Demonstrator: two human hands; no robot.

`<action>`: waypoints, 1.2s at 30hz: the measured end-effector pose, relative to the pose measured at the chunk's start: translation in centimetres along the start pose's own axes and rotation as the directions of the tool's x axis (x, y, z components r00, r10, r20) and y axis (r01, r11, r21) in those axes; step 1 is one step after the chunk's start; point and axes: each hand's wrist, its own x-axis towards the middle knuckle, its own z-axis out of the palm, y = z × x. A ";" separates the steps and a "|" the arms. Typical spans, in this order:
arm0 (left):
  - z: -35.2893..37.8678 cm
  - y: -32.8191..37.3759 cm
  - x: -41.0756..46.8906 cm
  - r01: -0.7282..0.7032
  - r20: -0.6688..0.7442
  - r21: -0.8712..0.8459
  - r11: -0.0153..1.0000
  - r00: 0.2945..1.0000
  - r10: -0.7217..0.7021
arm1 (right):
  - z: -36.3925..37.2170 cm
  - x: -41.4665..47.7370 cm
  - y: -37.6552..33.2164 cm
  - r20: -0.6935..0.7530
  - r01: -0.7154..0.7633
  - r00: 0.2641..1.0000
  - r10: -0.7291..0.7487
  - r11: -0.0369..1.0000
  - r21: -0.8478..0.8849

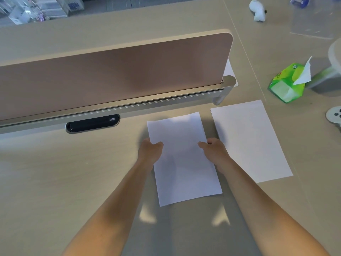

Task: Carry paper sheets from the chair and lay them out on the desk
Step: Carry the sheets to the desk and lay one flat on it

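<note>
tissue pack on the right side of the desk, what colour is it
Bright green soft plastic tissue pack, with a white tissue sticking out of its top; the head view shows it.

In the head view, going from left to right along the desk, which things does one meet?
Black cable port, left hand, held paper sheet, right hand, flat paper sheet, green tissue pack, round metal grommet.

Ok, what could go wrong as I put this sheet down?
The white paper sheet that your left hand and right hand pinch is close to the other white sheet lying flat on the beige desk; it could overlap or nudge it. Pinching both edges might also crease it.
</note>
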 end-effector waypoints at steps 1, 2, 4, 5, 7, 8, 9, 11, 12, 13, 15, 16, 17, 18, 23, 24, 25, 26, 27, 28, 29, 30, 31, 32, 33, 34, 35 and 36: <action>0.1 0.0 0.1 -0.002 -0.003 0.003 1.000 1.000 0.002 | -0.1 0.2 -0.1 0.003 -0.002 1.000 0.002 1.000 -0.004; 0.1 0.0 0.2 -0.004 -0.008 0.009 1.000 1.000 0.004 | -0.1 0.3 -0.1 0.004 -0.006 1.000 0.006 1.000 -0.010; 0.2 0.0 0.4 -0.010 -0.018 0.017 1.000 1.000 0.010 | -0.3 0.6 -0.2 -0.005 -0.009 1.000 0.009 1.000 -0.023; 0.2 0.0 0.5 -0.011 -0.025 0.021 1.000 1.000 0.011 | -0.4 0.7 -0.1 -0.009 -0.010 1.000 0.010 0.999 -0.033; 0.2 -0.1 0.6 -0.008 -0.035 0.035 0.999 0.999 0.009 | -0.4 0.9 -0.1 -0.016 -0.012 1.000 0.011 0.999 -0.053; 0.2 -0.3 0.7 -0.004 -0.036 0.036 0.999 0.999 0.005 | -0.4 0.9 -0.1 -0.018 -0.014 1.000 0.013 0.998 -0.054; 0.2 -0.4 0.7 0.006 -0.033 0.034 0.999 0.999 -0.005 | -0.3 1.0 0.1 -0.023 -0.015 1.000 0.013 0.998 -0.053; 0.1 -0.5 0.8 0.007 -0.028 0.026 1.000 1.000 -0.007 | -0.2 1.0 0.3 -0.036 -0.009 0.999 0.007 0.999 -0.049; 0.1 -0.6 0.8 0.004 -0.026 0.025 1.000 1.000 -0.003 | -0.1 1.0 0.4 -0.041 -0.010 0.999 0.008 0.999 -0.045; 0.1 -0.6 0.8 0.002 -0.023 0.024 1.000 1.000 -0.001 | -0.1 1.0 0.5 -0.043 -0.013 0.999 0.011 0.999 -0.044; 0.2 -0.8 0.9 0.000 -0.016 0.025 1.000 1.000 0.000 | 0.0 1.0 0.7 -0.049 -0.014 0.999 0.012 0.999 -0.038; 0.1 -0.8 0.9 0.000 -0.009 0.022 1.000 1.000 0.000 | 0.0 1.0 0.8 -0.052 -0.012 0.999 0.010 0.999 -0.035; 0.1 -0.9 1.0 0.005 -0.006 0.020 1.000 1.000 -0.005 | 0.1 1.1 0.9 -0.057 -0.006 0.998 0.004 0.999 -0.033; 0.1 -1.0 1.1 0.009 -0.002 0.014 1.000 1.000 -0.009 | 0.1 1.2 1.0 -0.062 -0.004 0.998 0.002 1.000 -0.029; -0.4 -0.9 0.5 0.051 -0.017 0.010 0.999 0.999 -0.051 | -0.2 0.6 0.8 -0.100 0.011 0.995 -0.020 0.996 -0.094; -0.7 -1.1 0.3 0.052 -0.024 0.029 0.998 0.998 -0.051 | -0.4 0.2 0.6 -0.086 0.027 0.996 -0.037 0.993 -0.115; -0.9 -1.0 -0.4 0.039 -0.025 0.044 0.998 0.999 -0.038 | -0.5 -0.4 0.2 -0.066 0.049 0.996 -0.058 0.990 -0.136; -1.2 -1.0 -0.9 0.022 -0.017 0.051 0.998 1.000 -0.021 | -0.7 -1.1 -0.2 -0.043 0.065 0.996 -0.072 0.985 -0.158; -1.6 -1.1 -1.7 -0.002 0.000 0.052 0.999 1.000 0.002 | -0.8 -2.0 -0.6 -0.024 0.088 0.995 -0.093 0.980 -0.178; -2.0 -1.2 -2.7 -0.033 0.020 0.031 0.999 0.999 0.032 | -0.8 -3.2 -1.0 0.007 0.121 0.992 -0.122 0.972 -0.201; -2.5 -1.3 -3.8 -0.059 0.047 -0.013 0.998 0.997 0.059 | -0.8 -4.4 -1.4 0.037 0.168 0.986 -0.164 0.962 -0.217; -3.1 -1.6 -5.0 -0.084 0.074 -0.059 0.995 0.993 0.089 | -0.8 -5.9 -1.8 0.066 0.208 0.978 -0.198 0.950 -0.234; -3.8 -2.1 -6.1 -0.106 0.093 -0.086 0.991 0.989 0.114 | -0.5 -7.0 -1.9 0.085 0.251 0.968 -0.238 0.937 -0.243; -4.5 -2.6 -7.4 -0.117 0.110 -0.099 0.988 0.986 0.128 | -0.3 -8.5 -2.2 0.110 0.283 0.959 -0.262 0.918 -0.276; -5.1 -3.4 -8.6 -0.127 0.123 -0.099 0.987 0.983 0.139 | -0.1 -9.9 -2.3 0.140 0.321 0.947 -0.290 0.895 -0.311; -5.9 -4.4 -9.8 -0.136 0.130 -0.111 0.984 0.980 0.150 | 0.2 -11.5 -2.6 0.173 0.357 0.933 -0.315 0.866 -0.349; -6.6 -5.5 -10.9 -0.135 0.134 -0.116 0.984 0.980 0.150 | 0.6 -12.8 -2.7 0.207 0.404 0.914 -0.350 0.833 -0.378; -7.7 -7.0 -12.0 -0.132 0.127 -0.115 0.984 0.981 0.147 | 1.0 -14.1 -2.9 0.233 0.443 0.896 -0.378 0.796 -0.413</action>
